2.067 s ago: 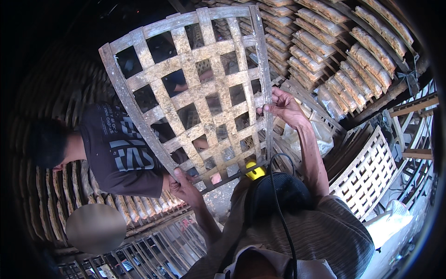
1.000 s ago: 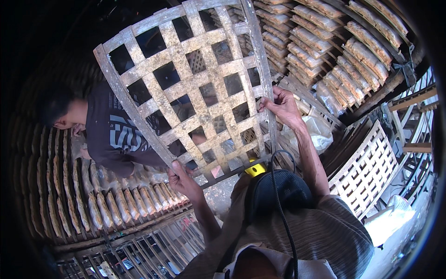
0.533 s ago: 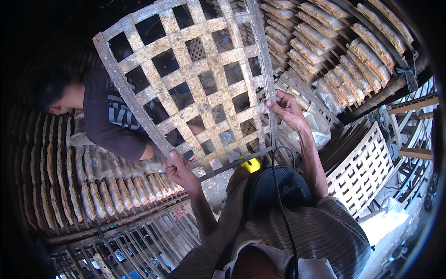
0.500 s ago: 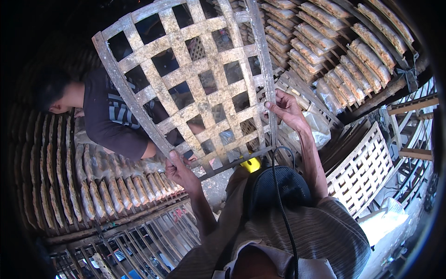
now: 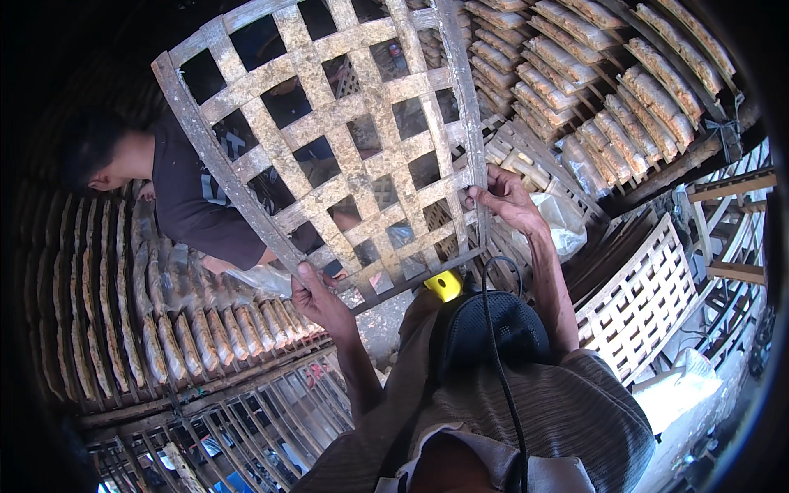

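A woven bamboo tray (image 5: pixel 367 115) with a wooden frame and wide square gaps is held up in front of me, tilted. My left hand (image 5: pixel 319 297) grips its lower left corner, thumb on the near side. On the right side bar, near the lower right corner, my right hand (image 5: pixel 511 200) pinches the frame. Both hands are closed on the wood, and some fingers are hidden behind it. Through the gaps, parts of a person and other woven trays show.
At the left a person in a dark shirt (image 5: pixel 197 193) bends beside rows of wrapped slabs (image 5: pixel 209 341) on a slatted rack. More slabs (image 5: pixel 567 62) fill racks at the upper right. Woven trays (image 5: pixel 645 300) lean at the right. A yellow object (image 5: pixel 445 285) sits below the tray.
The tray's upper end has swung slightly left and down, still in both hands. The person at the left has shifted, and a clear plastic sheet now shows by their hand.
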`<state>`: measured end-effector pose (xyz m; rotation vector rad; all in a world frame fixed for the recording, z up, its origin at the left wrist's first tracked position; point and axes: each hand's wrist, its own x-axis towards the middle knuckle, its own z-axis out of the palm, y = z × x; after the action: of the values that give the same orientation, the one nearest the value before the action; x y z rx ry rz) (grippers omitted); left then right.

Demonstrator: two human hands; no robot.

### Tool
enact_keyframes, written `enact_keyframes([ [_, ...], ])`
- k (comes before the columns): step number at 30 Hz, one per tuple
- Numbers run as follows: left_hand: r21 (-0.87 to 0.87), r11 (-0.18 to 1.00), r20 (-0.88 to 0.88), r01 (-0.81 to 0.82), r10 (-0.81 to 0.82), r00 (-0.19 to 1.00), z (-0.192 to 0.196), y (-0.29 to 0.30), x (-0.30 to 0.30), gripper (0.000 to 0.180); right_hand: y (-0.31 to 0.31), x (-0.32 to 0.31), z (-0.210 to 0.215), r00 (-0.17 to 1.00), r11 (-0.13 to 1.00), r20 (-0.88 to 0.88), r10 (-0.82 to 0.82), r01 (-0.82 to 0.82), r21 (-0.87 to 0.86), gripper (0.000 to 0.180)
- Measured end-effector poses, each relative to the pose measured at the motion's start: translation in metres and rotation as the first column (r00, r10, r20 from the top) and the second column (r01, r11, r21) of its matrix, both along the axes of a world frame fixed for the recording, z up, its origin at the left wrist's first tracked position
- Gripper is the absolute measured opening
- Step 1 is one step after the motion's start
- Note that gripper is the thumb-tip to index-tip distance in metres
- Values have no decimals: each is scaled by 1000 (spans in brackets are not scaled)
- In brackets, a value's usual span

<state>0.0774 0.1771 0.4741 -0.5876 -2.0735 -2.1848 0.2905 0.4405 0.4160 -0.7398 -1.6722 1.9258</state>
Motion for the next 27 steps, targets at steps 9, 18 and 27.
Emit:
enact_keyframes([
  [9,10,1000,46,7,-8,999,-1,1,1,40,-7,-7,-8,990,995,-104,-95,93,-28,40],
  [18,24,999,68,22,-23,997,-1,3,0,42,-14,-10,-8,970,987,-185,-158,153,-41,42],
  [27,35,999,76,42,-45,996,-1,4,-6,43,-16,-16,1,955,974,-214,-208,182,-132,39],
])
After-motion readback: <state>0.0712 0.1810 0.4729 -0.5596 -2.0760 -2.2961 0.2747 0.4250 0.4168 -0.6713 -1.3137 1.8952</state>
